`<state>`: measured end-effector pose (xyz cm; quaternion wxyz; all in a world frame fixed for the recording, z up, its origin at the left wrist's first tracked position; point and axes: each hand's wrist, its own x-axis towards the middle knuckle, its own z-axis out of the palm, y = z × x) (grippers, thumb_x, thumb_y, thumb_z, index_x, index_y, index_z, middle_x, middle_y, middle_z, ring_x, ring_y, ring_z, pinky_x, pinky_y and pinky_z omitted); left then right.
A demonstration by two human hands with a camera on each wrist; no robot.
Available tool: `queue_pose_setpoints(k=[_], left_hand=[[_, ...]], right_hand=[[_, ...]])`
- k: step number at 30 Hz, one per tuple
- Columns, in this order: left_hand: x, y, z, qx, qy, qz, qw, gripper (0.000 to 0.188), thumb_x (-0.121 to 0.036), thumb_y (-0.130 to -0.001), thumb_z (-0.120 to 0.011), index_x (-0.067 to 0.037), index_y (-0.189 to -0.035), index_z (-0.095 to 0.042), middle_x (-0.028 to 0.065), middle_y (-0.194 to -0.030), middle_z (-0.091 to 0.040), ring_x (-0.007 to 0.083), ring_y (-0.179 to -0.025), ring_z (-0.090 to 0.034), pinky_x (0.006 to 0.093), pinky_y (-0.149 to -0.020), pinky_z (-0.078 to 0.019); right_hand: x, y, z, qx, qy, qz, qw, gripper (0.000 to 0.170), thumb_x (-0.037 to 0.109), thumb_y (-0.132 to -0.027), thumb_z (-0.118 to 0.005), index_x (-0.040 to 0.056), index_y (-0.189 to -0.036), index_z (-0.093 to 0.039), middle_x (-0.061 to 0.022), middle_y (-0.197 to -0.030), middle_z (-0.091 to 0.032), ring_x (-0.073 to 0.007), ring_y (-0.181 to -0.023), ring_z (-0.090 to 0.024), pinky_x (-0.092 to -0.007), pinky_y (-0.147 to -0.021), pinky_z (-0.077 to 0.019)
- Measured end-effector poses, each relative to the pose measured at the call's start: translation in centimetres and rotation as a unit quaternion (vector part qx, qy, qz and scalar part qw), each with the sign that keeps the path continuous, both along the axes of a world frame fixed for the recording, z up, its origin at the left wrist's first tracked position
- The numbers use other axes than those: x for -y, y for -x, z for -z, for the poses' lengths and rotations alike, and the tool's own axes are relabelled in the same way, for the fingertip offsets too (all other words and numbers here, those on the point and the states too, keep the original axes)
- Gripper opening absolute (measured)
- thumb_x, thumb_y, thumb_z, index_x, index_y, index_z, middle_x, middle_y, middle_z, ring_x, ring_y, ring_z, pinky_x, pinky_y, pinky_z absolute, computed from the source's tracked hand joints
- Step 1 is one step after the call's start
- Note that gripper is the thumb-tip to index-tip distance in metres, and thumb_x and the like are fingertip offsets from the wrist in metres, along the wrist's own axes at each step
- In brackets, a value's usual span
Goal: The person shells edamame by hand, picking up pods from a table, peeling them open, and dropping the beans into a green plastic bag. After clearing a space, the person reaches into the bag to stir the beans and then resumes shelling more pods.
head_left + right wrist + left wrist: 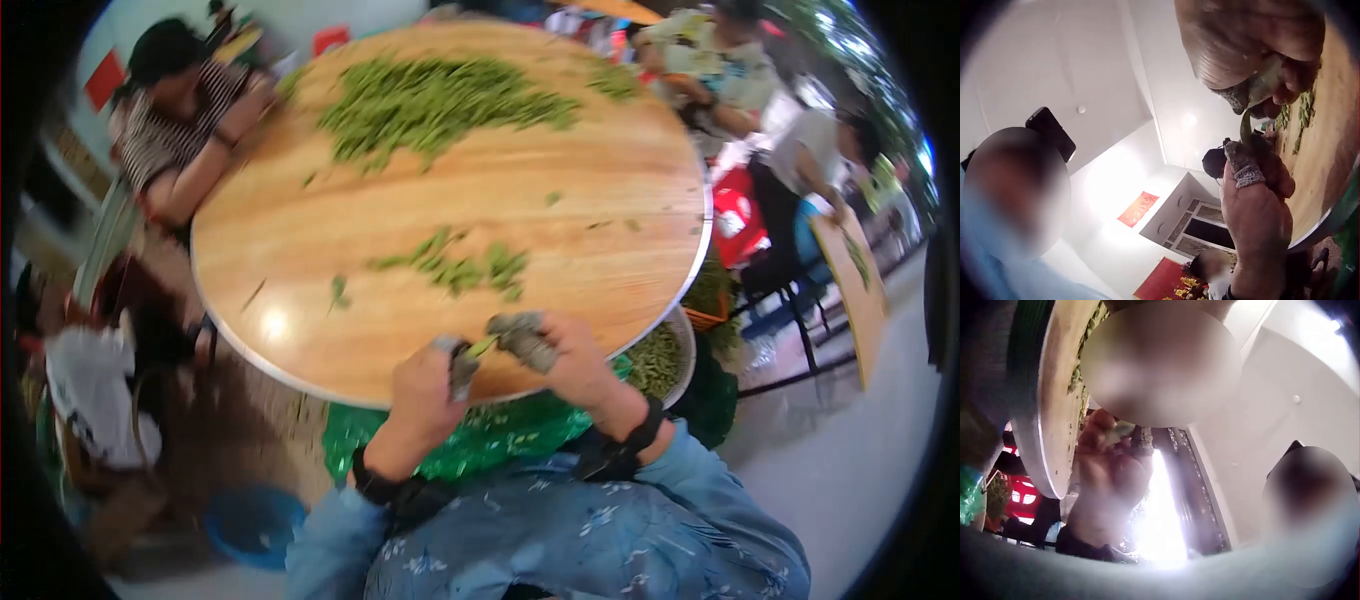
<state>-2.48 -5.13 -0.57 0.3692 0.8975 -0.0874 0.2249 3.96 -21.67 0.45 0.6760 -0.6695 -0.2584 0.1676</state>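
Both hands meet just above the near edge of a round wooden table (440, 200). A slim green pod (482, 346) spans the gap between them. My left hand (428, 395), with grey coverings on its fingers, pinches one end of the pod; its thumb lies upright in the right wrist view. The other end is gripped by my right hand (565, 360), its fingers curled and also covered in grey. Beyond the hands lies a small scatter of green pods (460, 270). A large heap of pods (430, 105) covers the far side of the table.
A white basket (690, 350) of green pieces stands below the table edge at right, near an orange crate (705, 320). Green plastic (500, 445) hangs under the near edge. A blue basin (255, 525) is on the floor. Other people sit around the table.
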Motion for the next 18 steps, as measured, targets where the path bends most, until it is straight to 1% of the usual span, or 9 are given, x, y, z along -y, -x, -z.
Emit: queue_pose_setpoints(k=[1,3,4,6,8,9,13,15,18], left_hand=[[0.0,0.3,0.3,-0.016,0.000,-0.026,1.000,0.019,-0.008,-0.070,-0.058,-0.003,-0.087,-0.051,0.0165,-0.072,-0.055,0.0345,-0.065,-0.054,0.0394,-0.055,-0.0428],[0.3,0.3,0.8,0.037,0.039,-0.014,0.998,0.019,-0.010,-0.071,-0.059,-0.001,-0.086,-0.051,0.0158,-0.071,-0.055,0.0338,-0.063,-0.054,0.0382,-0.053,-0.0431],[0.3,0.4,0.8,0.030,0.038,-0.026,0.998,0.019,-0.010,-0.071,-0.059,-0.001,-0.086,-0.051,0.0158,-0.071,-0.055,0.0338,-0.063,-0.054,0.0382,-0.053,-0.0431],[0.4,0.3,0.8,0.042,0.025,-0.014,0.999,0.019,-0.010,-0.071,-0.060,0.000,-0.084,-0.050,0.0152,-0.070,-0.054,0.0327,-0.061,-0.054,0.0369,-0.051,-0.0430],[0.6,0.3,1.0,0.050,0.005,-0.009,0.999,0.021,-0.009,-0.068,-0.061,0.000,-0.084,-0.050,0.0145,-0.070,-0.053,0.0316,-0.060,-0.054,0.0359,-0.049,-0.0428],[0.6,0.3,1.2,0.064,-0.015,0.000,0.998,0.023,-0.007,-0.065,-0.062,0.000,-0.084,-0.050,0.0141,-0.070,-0.053,0.0314,-0.059,-0.053,0.0359,-0.048,-0.0426],[0.7,0.2,1.2,0.098,-0.069,0.028,0.992,0.030,-0.002,-0.056,-0.060,0.001,-0.084,-0.047,0.0130,-0.071,-0.052,0.0303,-0.059,-0.052,0.0360,-0.047,-0.0417],[0.8,0.3,1.3,0.100,-0.077,0.028,0.992,0.031,-0.002,-0.055,-0.060,0.000,-0.083,-0.047,0.0131,-0.071,-0.051,0.0301,-0.060,-0.052,0.0363,-0.047,-0.0413],[0.9,0.4,1.2,0.107,-0.092,0.033,0.989,0.031,-0.002,-0.055,-0.059,0.000,-0.082,-0.046,0.0135,-0.071,-0.050,0.0297,-0.060,-0.051,0.0365,-0.047,-0.0405]], right_hand=[[-0.1,0.2,0.0,-0.016,0.000,-0.026,1.000,0.021,0.004,-0.081,-0.051,-0.0011,-0.101,-0.054,-0.0042,-0.087,-0.059,-0.0106,-0.082,-0.054,-0.0230,-0.074,-0.0437],[0.2,0.3,-0.4,-0.147,-0.018,-0.010,0.989,0.022,0.005,-0.081,-0.051,-0.0008,-0.102,-0.054,-0.0030,-0.087,-0.058,-0.0097,-0.079,-0.053,-0.0226,-0.071,-0.0434],[0.3,0.4,-0.5,-0.155,-0.017,-0.021,0.988,0.022,0.005,-0.081,-0.051,-0.0008,-0.102,-0.054,-0.0030,-0.087,-0.058,-0.0097,-0.079,-0.053,-0.0226,-0.071,-0.0434],[0.4,0.5,-0.6,-0.152,0.002,-0.038,0.988,0.020,0.007,-0.082,-0.051,-0.0009,-0.100,-0.054,-0.0017,-0.085,-0.058,-0.0087,-0.078,-0.052,-0.0219,-0.070,-0.0427],[0.5,0.7,-0.6,-0.160,-0.011,-0.061,0.985,0.018,0.008,-0.082,-0.051,-0.0005,-0.098,-0.054,-0.0013,-0.085,-0.057,-0.0083,-0.078,-0.052,-0.0217,-0.070,-0.0423],[0.5,0.7,-0.7,-0.162,-0.023,-0.077,0.983,0.017,0.009,-0.083,-0.051,0.0000,-0.097,-0.054,-0.0009,-0.084,-0.057,-0.0079,-0.078,-0.051,-0.0214,-0.070,-0.0420],[0.8,0.8,-0.8,-0.167,-0.031,-0.077,0.982,0.015,0.010,-0.083,-0.051,0.0006,-0.095,-0.054,-0.0005,-0.084,-0.057,-0.0077,-0.078,-0.051,-0.0215,-0.071,-0.0418],[0.9,0.8,-1.0,-0.183,-0.053,-0.098,0.977,0.015,0.008,-0.083,-0.050,0.0007,-0.095,-0.054,-0.0007,-0.085,-0.056,-0.0078,-0.077,-0.052,-0.0215,-0.070,-0.0422],[1.0,0.9,-1.4,-0.187,-0.047,-0.107,0.976,0.015,0.005,-0.082,-0.049,0.0000,-0.096,-0.054,-0.0014,-0.086,-0.056,-0.0089,-0.079,-0.053,-0.0224,-0.071,-0.0434]])
